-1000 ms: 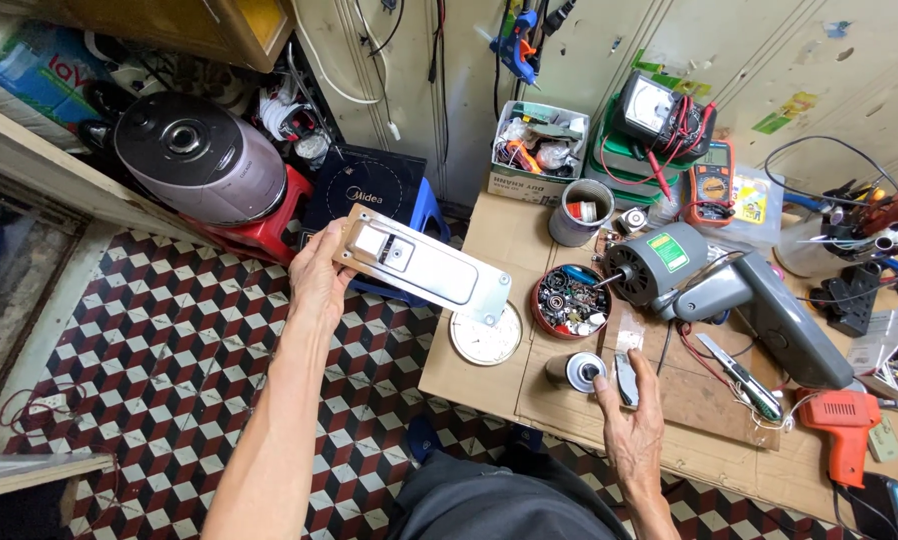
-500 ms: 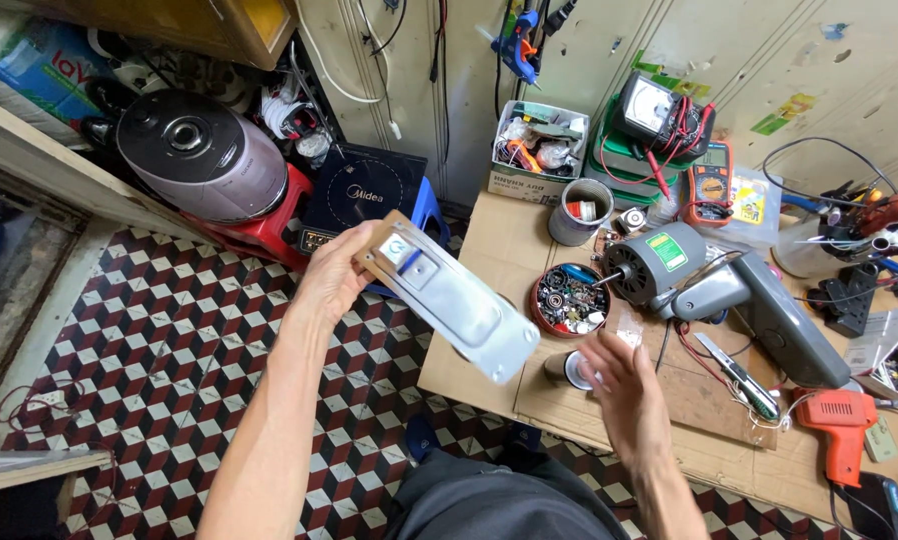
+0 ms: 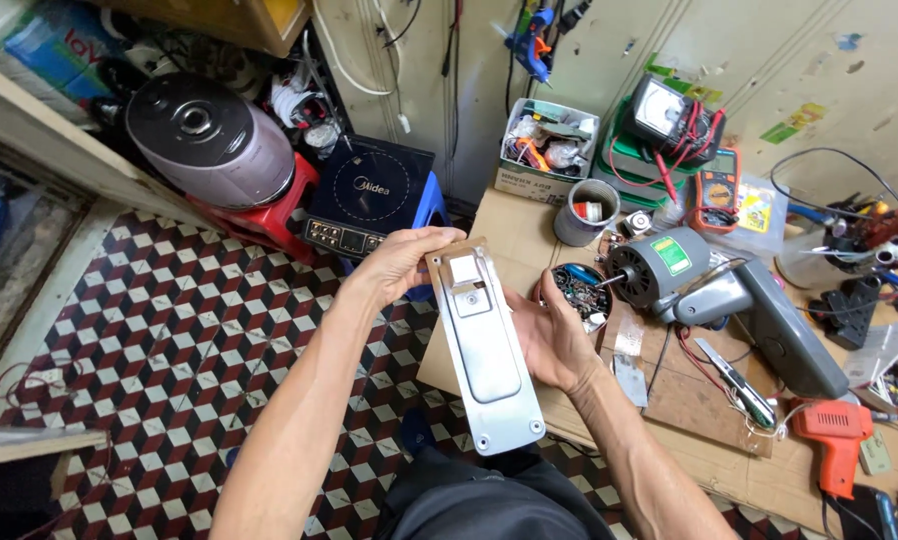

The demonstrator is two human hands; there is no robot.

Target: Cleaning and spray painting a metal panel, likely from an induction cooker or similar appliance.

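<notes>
At far left, a grey rice cooker (image 3: 209, 140) sat on a red stool (image 3: 269, 215), with a black induction hob (image 3: 369, 195) just beside it. The left hand (image 3: 404, 262) gripped the upper end of a long grey metal plate (image 3: 484, 350), fingers wrapped around its top edge. The right hand (image 3: 554, 340) supported the plate's right side, palm against it. The plate was held tilted above the near edge of the cardboard-covered desk (image 3: 509, 230). Further right on the desk stood a grey electric motor (image 3: 659, 265), a multimeter (image 3: 717, 190) and an orange drill (image 3: 837, 435).
</notes>
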